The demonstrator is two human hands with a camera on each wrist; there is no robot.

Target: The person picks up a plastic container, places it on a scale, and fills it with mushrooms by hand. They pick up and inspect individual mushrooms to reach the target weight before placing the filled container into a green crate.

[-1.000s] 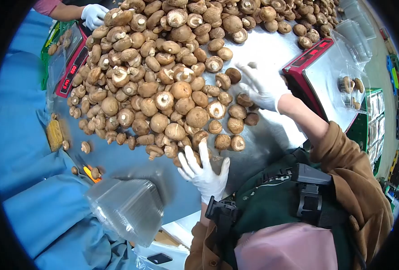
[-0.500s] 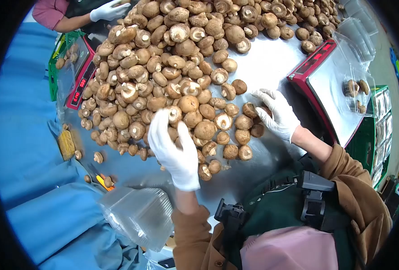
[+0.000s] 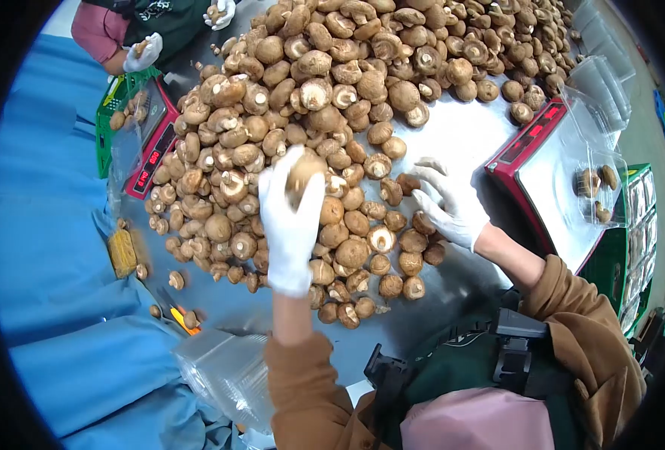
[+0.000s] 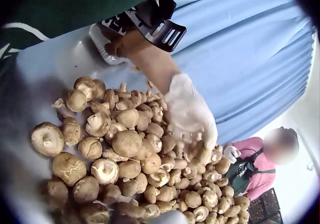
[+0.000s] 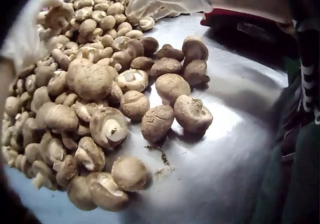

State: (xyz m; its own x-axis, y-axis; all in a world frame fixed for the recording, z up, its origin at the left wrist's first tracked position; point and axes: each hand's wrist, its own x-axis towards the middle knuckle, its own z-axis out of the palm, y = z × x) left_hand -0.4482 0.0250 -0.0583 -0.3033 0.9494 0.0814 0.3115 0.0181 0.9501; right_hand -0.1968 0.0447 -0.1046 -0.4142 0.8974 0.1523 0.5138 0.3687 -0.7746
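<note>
Mushroom sorting table, two white-gloved hands; clock face centred on the pile, head view.
Left hand (image 3: pixel 291 232), near the centre: thumb and fingers curved round one mushroom (image 3: pixel 307 172) with a smooth, rounded brown cap. Right hand (image 3: pixel 452 210), four o'clock: open, fingers loosely bent beside the edge of the mushroom pile (image 3: pixel 362 82), brown caps, some cracked, pale stubby stems. Shiny metal table (image 3: pixel 460 289) beneath. Red-framed scale (image 3: pixel 554 180), three o'clock; clear, ribbed plastic trays (image 3: pixel 227 371), seven o'clock.

Brown mushrooms (image 3: pixel 352 253), loosely heaped on a metal table (image 3: pixel 460 124), some stem-up (a few cracked)
</note>
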